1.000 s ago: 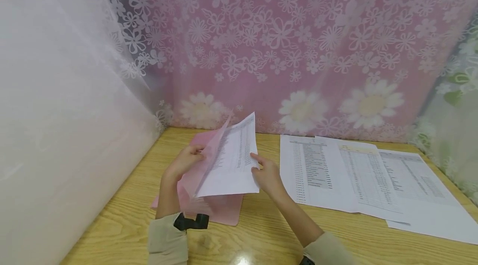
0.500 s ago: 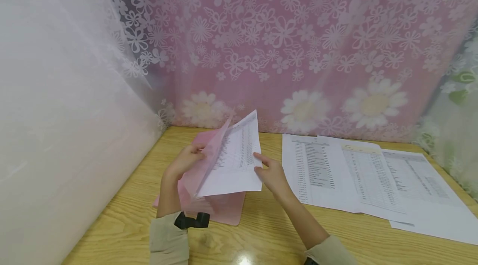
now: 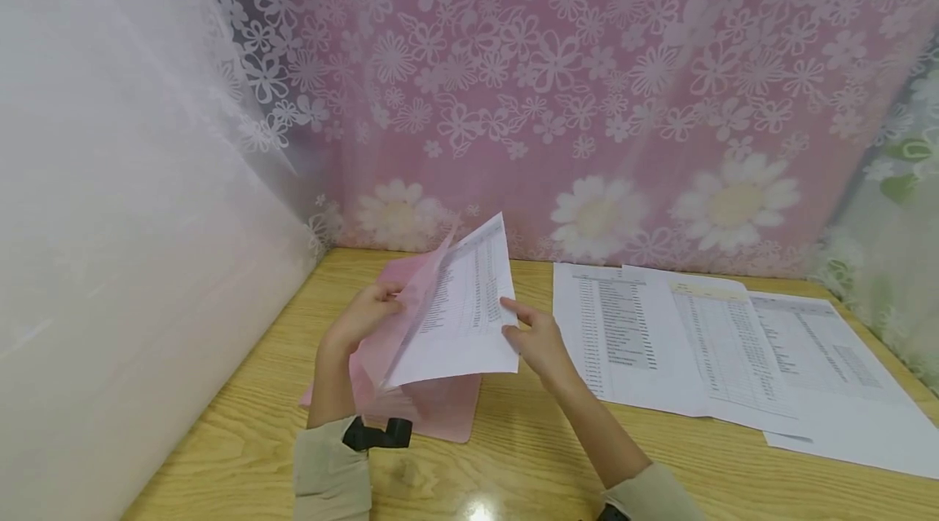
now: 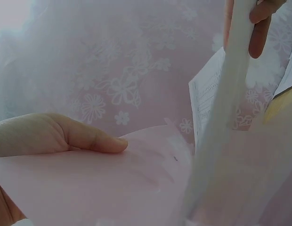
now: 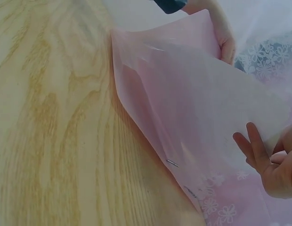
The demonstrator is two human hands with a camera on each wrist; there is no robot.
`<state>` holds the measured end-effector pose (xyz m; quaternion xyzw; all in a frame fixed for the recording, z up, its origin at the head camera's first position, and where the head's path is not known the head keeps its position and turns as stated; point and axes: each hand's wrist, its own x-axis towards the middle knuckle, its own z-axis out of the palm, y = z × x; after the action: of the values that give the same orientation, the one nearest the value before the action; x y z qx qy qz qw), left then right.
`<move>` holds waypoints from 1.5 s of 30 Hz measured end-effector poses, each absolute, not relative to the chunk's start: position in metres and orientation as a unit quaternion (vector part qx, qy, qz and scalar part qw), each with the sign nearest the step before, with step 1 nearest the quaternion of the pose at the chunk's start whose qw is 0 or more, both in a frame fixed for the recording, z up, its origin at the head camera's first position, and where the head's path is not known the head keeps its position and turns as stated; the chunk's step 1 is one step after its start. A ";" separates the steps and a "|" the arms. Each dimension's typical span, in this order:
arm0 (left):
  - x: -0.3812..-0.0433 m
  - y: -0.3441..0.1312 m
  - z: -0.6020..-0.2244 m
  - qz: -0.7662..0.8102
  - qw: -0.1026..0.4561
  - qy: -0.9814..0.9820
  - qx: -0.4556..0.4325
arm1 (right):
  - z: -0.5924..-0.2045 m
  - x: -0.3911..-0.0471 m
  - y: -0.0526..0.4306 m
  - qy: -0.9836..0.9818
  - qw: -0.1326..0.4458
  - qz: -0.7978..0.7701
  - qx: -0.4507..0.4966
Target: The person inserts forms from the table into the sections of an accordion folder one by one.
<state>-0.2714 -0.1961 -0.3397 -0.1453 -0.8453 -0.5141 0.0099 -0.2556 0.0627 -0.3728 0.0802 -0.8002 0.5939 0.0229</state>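
My left hand [image 3: 363, 319] pinches the raised cover of a pink folder [image 3: 449, 417], its thumb lying on the pink sheet in the left wrist view. The lower part of the folder lies on the table. Out of its opening slants a white printed sheet [image 3: 469, 301] with rows of text. My right hand [image 3: 541, 346] pinches this sheet by its right edge between thumb and fingers. From the right wrist view, the back of the sheet [image 5: 216, 94] rises beside the folder, where small metal clips [image 5: 172, 163] show near the fold.
Several printed sheets [image 3: 616, 374] lie overlapping on the right of the wooden table [image 3: 242, 423]. A floral pink curtain [image 3: 513, 97] hangs at the back edge, and a white sheet-like wall [image 3: 147, 219] closes the left side.
The right hand and the printed sheet's right edge have shifted slightly to the right, and the sheet is tilted a little more. The left hand keeps its hold on the folder cover.
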 end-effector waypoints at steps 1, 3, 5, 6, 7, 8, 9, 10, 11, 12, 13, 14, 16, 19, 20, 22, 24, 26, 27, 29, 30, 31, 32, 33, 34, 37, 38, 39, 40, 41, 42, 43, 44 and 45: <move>-0.271 -0.196 -0.339 -0.512 0.011 -0.846 -0.148 | -0.374 -0.256 0.061 -0.803 0.024 0.591 0.078; -0.270 -0.195 -0.338 -0.504 0.014 -0.850 -0.153 | -0.376 -0.258 0.058 -0.810 0.029 0.581 0.078; -0.269 -0.194 -0.337 -0.503 0.014 -0.851 -0.153 | -0.378 -0.260 0.055 -0.818 0.035 0.570 0.076; -0.269 -0.194 -0.337 -0.501 0.014 -0.852 -0.153 | -0.378 -0.261 0.053 -0.821 0.035 0.565 0.073; -0.269 -0.194 -0.337 -0.499 0.014 -0.853 -0.153 | -0.379 -0.262 0.051 -0.824 0.038 0.560 0.073; -0.270 -0.194 -0.337 -0.498 0.014 -0.853 -0.153 | -0.379 -0.263 0.049 -0.828 0.042 0.555 0.073; -0.270 -0.194 -0.337 -0.497 0.013 -0.853 -0.156 | -0.379 -0.264 0.047 -0.831 0.045 0.550 0.073; -0.270 -0.194 -0.337 -0.499 0.013 -0.853 -0.155 | -0.379 -0.264 0.045 -0.832 0.044 0.548 0.068; -0.270 -0.194 -0.338 -0.498 0.013 -0.853 -0.156 | -0.379 -0.265 0.044 -0.835 0.047 0.544 0.068; -0.270 -0.194 -0.338 -0.497 0.013 -0.853 -0.158 | -0.378 -0.266 0.043 -0.836 0.046 0.543 0.065; -0.271 -0.194 -0.338 -0.497 0.014 -0.853 -0.159 | -0.378 -0.266 0.042 -0.836 0.048 0.542 0.063; -0.271 -0.194 -0.338 -0.496 0.014 -0.854 -0.159 | -0.377 -0.266 0.041 -0.837 0.050 0.541 0.061; -0.271 -0.193 -0.338 -0.493 0.016 -0.855 -0.159 | -0.376 -0.265 0.041 -0.835 0.052 0.545 0.057; -0.271 -0.190 -0.337 -0.485 0.020 -0.858 -0.166 | -0.376 -0.263 0.043 -0.826 0.053 0.559 0.044; -0.271 -0.188 -0.336 -0.476 0.024 -0.862 -0.173 | -0.377 -0.263 0.044 -0.824 0.054 0.562 0.042; -0.269 -0.184 -0.333 -0.452 0.034 -0.872 -0.188 | -0.378 -0.261 0.047 -0.817 0.054 0.573 0.039; -0.268 -0.179 -0.331 -0.425 0.043 -0.883 -0.194 | -0.379 -0.260 0.049 -0.810 0.056 0.583 0.034; -0.267 -0.175 -0.328 -0.398 0.050 -0.895 -0.195 | -0.380 -0.259 0.051 -0.804 0.058 0.591 0.033; -0.267 -0.174 -0.328 -0.391 0.049 -0.899 -0.192 | -0.380 -0.259 0.051 -0.800 0.057 0.596 0.032; -0.267 -0.172 -0.328 -0.384 0.045 -0.904 -0.182 | -0.379 -0.259 0.052 -0.797 0.053 0.600 0.032; -0.267 -0.171 -0.328 -0.382 0.043 -0.906 -0.178 | -0.379 -0.259 0.052 -0.793 0.043 0.607 0.037; -0.268 -0.171 -0.328 -0.381 0.043 -0.906 -0.176 | -0.378 -0.259 0.053 -0.786 0.028 0.616 0.042; -0.268 -0.171 -0.328 -0.380 0.042 -0.907 -0.175 | -0.378 -0.259 0.053 -0.777 0.005 0.628 0.048; -0.267 -0.171 -0.327 -0.379 0.041 -0.908 -0.174 | -0.378 -0.259 0.053 -0.767 -0.021 0.639 0.055; -0.267 -0.170 -0.327 -0.377 0.039 -0.909 -0.173 | -0.378 -0.260 0.053 -0.756 -0.048 0.650 0.063; -0.266 -0.169 -0.327 -0.375 0.028 -0.912 -0.165 | -0.378 -0.261 0.053 -0.733 -0.112 0.666 0.079; -0.266 -0.168 -0.327 -0.374 0.024 -0.913 -0.162 | -0.377 -0.261 0.053 -0.730 -0.124 0.667 0.082; -0.266 -0.168 -0.327 -0.373 0.021 -0.914 -0.159 | -0.377 -0.261 0.052 -0.731 -0.127 0.665 0.085; -0.266 -0.167 -0.327 -0.371 0.018 -0.915 -0.156 | -0.376 -0.261 0.051 -0.732 -0.127 0.664 0.085; -0.266 -0.166 -0.326 -0.372 0.015 -0.916 -0.150 | -0.375 -0.260 0.050 -0.733 -0.124 0.663 0.086; -0.266 -0.165 -0.326 -0.368 0.013 -0.918 -0.147 | -0.374 -0.260 0.049 -0.735 -0.121 0.662 0.085; -0.266 -0.164 -0.325 -0.365 0.012 -0.920 -0.145 | -0.374 -0.259 0.048 -0.739 -0.114 0.659 0.086; -0.266 -0.164 -0.326 -0.362 0.012 -0.921 -0.143 | -0.373 -0.259 0.047 -0.746 -0.105 0.653 0.086; -0.266 -0.163 -0.326 -0.359 0.012 -0.923 -0.142 | -0.373 -0.259 0.045 -0.752 -0.096 0.647 0.086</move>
<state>-0.2663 -0.1630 -0.3257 -0.1421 -0.9226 -0.3585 0.0119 -0.2594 0.0454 -0.3732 0.0858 -0.7518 0.6467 -0.0958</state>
